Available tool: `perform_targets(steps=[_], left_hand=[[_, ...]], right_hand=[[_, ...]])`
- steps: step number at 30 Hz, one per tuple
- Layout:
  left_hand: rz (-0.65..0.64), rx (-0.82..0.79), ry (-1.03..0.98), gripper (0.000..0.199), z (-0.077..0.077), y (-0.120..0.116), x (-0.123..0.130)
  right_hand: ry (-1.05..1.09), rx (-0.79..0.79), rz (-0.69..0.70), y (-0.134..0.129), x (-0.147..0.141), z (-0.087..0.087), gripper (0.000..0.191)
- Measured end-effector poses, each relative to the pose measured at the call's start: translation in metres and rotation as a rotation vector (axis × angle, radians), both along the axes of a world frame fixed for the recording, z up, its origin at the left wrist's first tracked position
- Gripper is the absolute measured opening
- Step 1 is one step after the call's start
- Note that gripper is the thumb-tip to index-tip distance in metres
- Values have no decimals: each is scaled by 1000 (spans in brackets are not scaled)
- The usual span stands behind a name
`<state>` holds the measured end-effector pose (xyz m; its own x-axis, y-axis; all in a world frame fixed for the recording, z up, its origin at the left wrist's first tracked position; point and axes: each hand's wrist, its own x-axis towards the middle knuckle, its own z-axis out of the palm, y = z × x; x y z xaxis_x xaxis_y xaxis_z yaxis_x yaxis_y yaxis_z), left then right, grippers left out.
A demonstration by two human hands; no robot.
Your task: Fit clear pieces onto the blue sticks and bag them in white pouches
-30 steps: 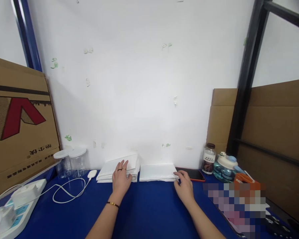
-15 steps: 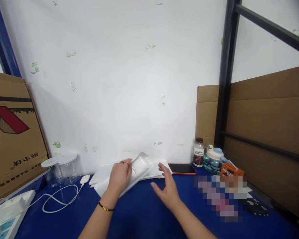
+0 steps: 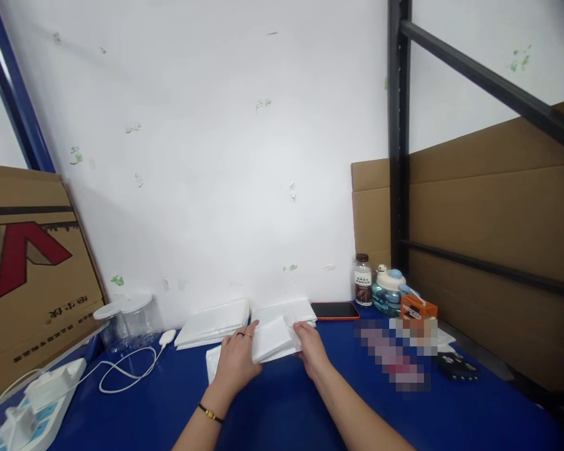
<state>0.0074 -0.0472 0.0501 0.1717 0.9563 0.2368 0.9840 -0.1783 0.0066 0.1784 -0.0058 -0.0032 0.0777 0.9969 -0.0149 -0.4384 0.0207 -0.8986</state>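
- White wall (image 3: 207, 188) fills the upper and middle frame, scuffed with peeled patches.
- Deep blue tabletop (image 3: 282, 416) spans the bottom; its smooth-looking face might let loose sheets slide if a wrist brushed them.
- Brown cardboard stands at both sides: a printed box (image 3: 37, 269) at left, a plain panel (image 3: 489, 238) at right.
- Two bare hands meet just below centre. The left hand (image 3: 237, 362) grasps the near-left part of a folded white sheet (image 3: 271, 340); its thumb's exact placing is hidden. The right hand (image 3: 311, 351) pinches the right end, thumb on top.
- The sheet lies between them, lower centre, with loose layers; uneven pulling could skew the fold or let a layer spring open.
- Behind, against the wall, sit a left white stack (image 3: 214, 321) and a right white stack (image 3: 289, 310). The held sheet overlaps the right one in view, so a low sweep could drag its top layers askew.
- A phone (image 3: 336, 311) lies just beside the right stack; a sideways push there might nudge it.
- A white cable (image 3: 122, 358) loops at lower left, where a straying sleeve or elbow could snag.
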Motion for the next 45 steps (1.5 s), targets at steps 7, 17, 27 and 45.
perform_targets(steps=[7, 17, 27, 45], left_hand=[[-347, 139, 331, 40, 83, 23, 31], [-432, 147, 359, 21, 116, 10, 59], [-229, 71, 353, 58, 96, -4, 7], [7, -72, 359, 64, 54, -20, -73]], right_hand=[[481, -320, 143, 10, -4, -5, 24], [275, -318, 71, 12, -5, -13, 26], [-116, -99, -119, 12, 3, -18, 30], [-1293, 98, -221, 15, 32, -17, 43]])
